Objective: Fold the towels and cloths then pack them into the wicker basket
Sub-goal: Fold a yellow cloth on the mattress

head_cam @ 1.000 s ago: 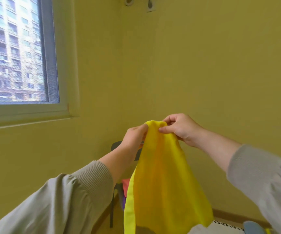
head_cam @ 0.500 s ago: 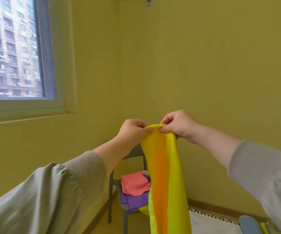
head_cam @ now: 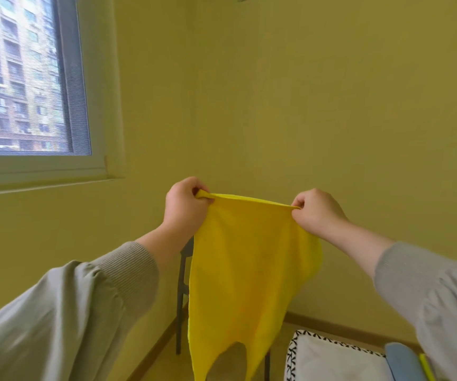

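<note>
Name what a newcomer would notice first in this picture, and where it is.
The yellow cloth hangs spread at the centre, its top edge pinched by the left hand and right hand. At upper left, a window shows apartment blocks. A dark chair stands half hidden behind the cloth.

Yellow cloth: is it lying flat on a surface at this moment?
No: the yellow cloth hangs in the air, its top edge stretched between the left hand and the right hand, which pinch its upper corners.
</note>
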The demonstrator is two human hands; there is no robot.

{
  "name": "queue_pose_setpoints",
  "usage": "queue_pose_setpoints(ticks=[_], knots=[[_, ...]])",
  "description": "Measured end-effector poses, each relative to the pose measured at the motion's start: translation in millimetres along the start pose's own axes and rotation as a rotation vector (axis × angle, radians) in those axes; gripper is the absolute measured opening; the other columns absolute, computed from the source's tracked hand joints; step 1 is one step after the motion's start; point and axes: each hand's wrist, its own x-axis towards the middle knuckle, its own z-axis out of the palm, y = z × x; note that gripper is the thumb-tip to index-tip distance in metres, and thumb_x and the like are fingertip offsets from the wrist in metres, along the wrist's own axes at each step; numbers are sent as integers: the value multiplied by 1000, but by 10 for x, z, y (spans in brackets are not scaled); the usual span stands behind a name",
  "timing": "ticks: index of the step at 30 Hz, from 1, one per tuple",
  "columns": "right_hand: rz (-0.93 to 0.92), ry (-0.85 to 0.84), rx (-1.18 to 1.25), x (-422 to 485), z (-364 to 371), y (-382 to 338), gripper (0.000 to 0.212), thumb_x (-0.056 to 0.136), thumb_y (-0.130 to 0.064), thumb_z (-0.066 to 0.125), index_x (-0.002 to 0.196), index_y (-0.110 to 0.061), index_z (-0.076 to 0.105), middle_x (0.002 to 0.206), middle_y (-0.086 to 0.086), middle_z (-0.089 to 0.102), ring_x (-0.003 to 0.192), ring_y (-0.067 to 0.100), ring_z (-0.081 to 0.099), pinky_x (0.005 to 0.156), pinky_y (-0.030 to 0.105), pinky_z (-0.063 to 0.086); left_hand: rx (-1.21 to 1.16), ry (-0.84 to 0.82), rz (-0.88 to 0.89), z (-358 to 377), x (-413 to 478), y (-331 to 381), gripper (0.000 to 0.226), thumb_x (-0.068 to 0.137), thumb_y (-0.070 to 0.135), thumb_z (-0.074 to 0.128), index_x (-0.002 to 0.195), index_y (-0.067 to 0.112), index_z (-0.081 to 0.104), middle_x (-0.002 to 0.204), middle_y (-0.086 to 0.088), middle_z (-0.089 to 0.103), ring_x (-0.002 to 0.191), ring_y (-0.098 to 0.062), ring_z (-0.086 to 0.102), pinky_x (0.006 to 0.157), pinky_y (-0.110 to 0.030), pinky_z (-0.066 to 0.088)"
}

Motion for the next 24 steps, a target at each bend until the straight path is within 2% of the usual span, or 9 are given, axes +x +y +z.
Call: queue_pose_setpoints(ticks=[3,5,9,11,15,18,20,21,24], knots=[[31,14,-41,1,8,153,16,77,-8,51,69,-14,65,61,3,62,62,27,59,48,24,34,-88,59,-60,-66,25,-63,28,82,0,65,69,24,60,72,1,57,62,-13,48,52,-25,41],[53,29,-96,4,11,233,18,74,-5,48,69,-12,64,60,5,63,60,30,61,49,24,34,-140,101,-97,-109,43,-116,23,80,3,68,70,23,63,75,0,60,68,-15,52,61,-29,47],[78,91,-219,21,35,334,21,73,0,49,73,-12,67,67,6,63,70,32,60,58,28,38,-177,144,-172,-158,84,-247,14,80,9,71,70,10,61,66,-3,49,61,-16,41,55,-28,37],[90,129,-84,37,61,336,23,74,2,49,67,-13,65,63,4,60,68,31,57,53,26,35,-189,121,-205,-153,106,-329,14,83,14,68,74,6,60,66,-7,43,62,-17,37,56,-28,32],[125,180,238,81,54,316,25,86,-8,56,62,-16,57,53,1,48,54,23,45,46,25,30,-155,148,-243,-173,104,-438,20,92,21,58,76,14,51,60,-1,27,55,-16,22,52,-27,19],[184,202,487,109,21,360,24,90,-20,59,69,-10,55,60,7,43,60,20,39,51,31,25,-107,162,-247,-195,104,-496,26,97,24,52,73,14,46,59,1,24,53,-16,20,52,-28,16],[231,209,634,112,-20,392,19,91,-24,58,79,-10,61,70,11,48,67,21,44,58,30,32,-111,113,-249,-140,94,-499,24,98,27,50,78,14,50,61,0,28,54,-15,23,51,-28,20],[242,218,647,100,-44,422,19,91,-24,58,81,-8,62,71,12,49,69,21,45,59,30,33,-118,84,-251,-86,75,-490,24,99,28,48,79,15,50,63,-1,31,55,-14,25,51,-27,22],[207,262,495,21,-138,555,27,91,-20,58,77,2,62,64,11,46,65,21,41,50,32,27,-120,29,-247,131,-8,-438,27,100,29,45,80,12,53,62,0,32,54,-13,27,49,-25,25]])
